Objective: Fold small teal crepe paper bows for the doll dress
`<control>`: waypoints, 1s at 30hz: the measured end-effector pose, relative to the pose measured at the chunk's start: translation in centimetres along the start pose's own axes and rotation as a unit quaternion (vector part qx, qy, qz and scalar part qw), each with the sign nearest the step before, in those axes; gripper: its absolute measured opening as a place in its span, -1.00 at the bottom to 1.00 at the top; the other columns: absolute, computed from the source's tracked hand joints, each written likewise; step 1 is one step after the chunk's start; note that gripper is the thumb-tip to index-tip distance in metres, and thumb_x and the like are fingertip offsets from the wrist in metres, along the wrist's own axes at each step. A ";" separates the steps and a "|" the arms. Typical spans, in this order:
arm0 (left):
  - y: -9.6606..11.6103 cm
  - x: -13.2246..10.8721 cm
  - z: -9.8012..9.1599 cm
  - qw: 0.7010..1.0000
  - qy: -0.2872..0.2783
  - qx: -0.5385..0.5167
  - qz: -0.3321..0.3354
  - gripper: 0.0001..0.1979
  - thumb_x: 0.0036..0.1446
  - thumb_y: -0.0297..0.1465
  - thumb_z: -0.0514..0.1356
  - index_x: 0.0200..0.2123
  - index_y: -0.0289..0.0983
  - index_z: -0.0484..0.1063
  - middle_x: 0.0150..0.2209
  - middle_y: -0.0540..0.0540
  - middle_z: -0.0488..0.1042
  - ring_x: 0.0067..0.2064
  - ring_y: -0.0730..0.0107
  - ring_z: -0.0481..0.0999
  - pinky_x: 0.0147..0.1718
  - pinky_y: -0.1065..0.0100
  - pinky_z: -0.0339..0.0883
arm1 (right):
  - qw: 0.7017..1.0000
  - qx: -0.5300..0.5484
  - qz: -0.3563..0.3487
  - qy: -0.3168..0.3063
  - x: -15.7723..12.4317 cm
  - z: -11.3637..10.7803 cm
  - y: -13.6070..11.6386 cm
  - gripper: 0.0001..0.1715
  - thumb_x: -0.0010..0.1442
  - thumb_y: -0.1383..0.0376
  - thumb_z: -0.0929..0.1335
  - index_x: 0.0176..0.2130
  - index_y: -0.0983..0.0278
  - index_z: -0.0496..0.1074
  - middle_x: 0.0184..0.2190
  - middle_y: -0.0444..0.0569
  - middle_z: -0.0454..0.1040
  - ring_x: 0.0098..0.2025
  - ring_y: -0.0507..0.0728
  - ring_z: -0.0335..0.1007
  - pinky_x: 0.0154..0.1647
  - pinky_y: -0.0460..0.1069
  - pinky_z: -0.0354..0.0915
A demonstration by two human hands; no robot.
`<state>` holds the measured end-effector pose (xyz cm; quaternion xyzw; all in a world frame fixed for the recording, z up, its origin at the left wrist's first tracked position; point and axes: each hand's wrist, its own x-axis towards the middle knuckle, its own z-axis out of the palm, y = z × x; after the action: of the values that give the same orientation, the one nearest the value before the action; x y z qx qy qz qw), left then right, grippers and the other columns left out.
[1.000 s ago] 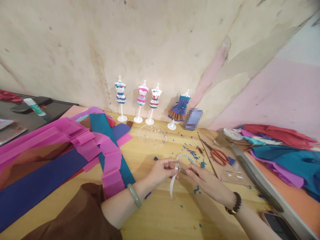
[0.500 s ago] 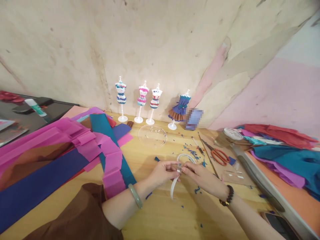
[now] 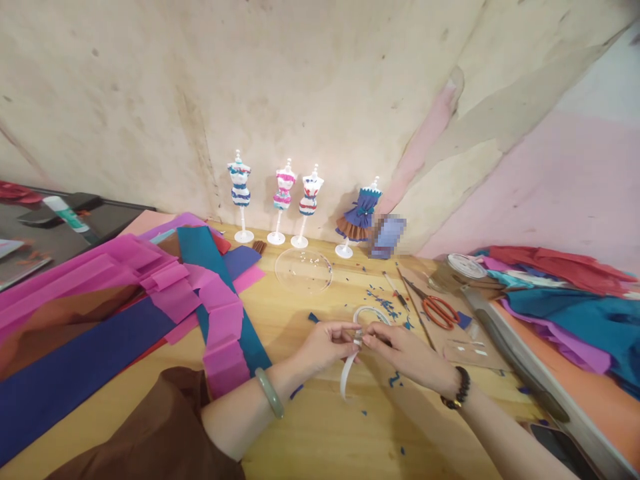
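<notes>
A narrow white strip of tape (image 3: 346, 379) hangs down in a curve between my two hands, near the middle of the wooden table. My left hand (image 3: 327, 345), with a green bangle at the wrist, pinches the strip between thumb and fingers. Close on its right, my right hand (image 3: 400, 350) has thumb and forefinger pressed together at the same spot; the small bit there is too blurred to make out. Behind the fingers lies a white tape roll (image 3: 370, 311), partly hidden by them.
Several mini mannequins (image 3: 285, 193) stand along the wall beside a clear round dish (image 3: 304, 272). Crepe paper strips (image 3: 227, 333) cover the left. On the right are orange-handled scissors (image 3: 440, 313), blue scraps and a paper cutter (image 3: 520, 360).
Both hands hold nearly the same pose at the tape. The view has shifted very slightly.
</notes>
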<state>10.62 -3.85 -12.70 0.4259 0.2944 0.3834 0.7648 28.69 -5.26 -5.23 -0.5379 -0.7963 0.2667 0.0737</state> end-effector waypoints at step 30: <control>1.5 -0.6 0.5 0.999 0.027 0.038 -0.017 -0.22 -0.24 -0.41 0.43 0.10 -0.33 0.25 -0.50 0.13 0.44 -0.52 0.43 0.53 -0.42 0.35 0.42 | 0.944 -0.121 0.178 0.251 -6.5 2.0 12.4 -0.65 0.24 0.23 0.13 -0.16 0.33 0.38 -0.19 0.20 0.53 -0.11 0.26 0.48 -0.09 0.12 0.34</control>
<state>10.19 -4.00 -11.11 0.4391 0.3368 0.3700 0.7462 40.71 -8.29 -12.06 -0.7253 -0.6694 0.0331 0.1571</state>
